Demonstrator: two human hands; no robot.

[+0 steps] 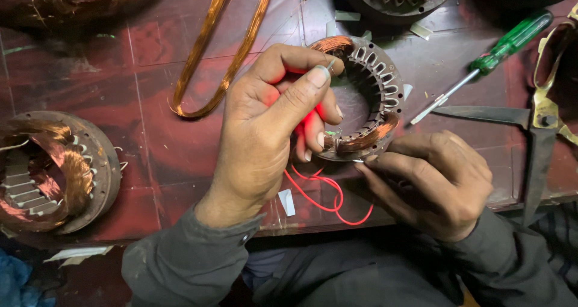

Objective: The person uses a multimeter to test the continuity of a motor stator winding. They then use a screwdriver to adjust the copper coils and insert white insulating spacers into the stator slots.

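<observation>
**Two hands working at a slotted motor ring**

The left hand (pixel 271 120) is reaching over the near-left rim of the slotted metal ring (pixel 367 96), which is lying flat on the red tabletop (pixel 150 60) with its open centre facing up. Thumb and forefinger are pinching closed on a thin pale strip (pixel 330 63) at the ring's upper left edge, while the other fingers are curling down against the ring's inner wall. The right hand (pixel 439 183) is sitting just below and to the right of the ring, fingers bent narrow and touching its near rim, steadying it; whether it is gripping anything small cannot be told. A red wire (pixel 328 192) is trailing from under the ring toward the table edge. The left hand is the one closer to the slots. A second wound ring (pixel 54 168) is lying well apart at the left, and a green-handled screwdriver (pixel 487 60) and scissors (pixel 536 132) are lying to the right.
</observation>
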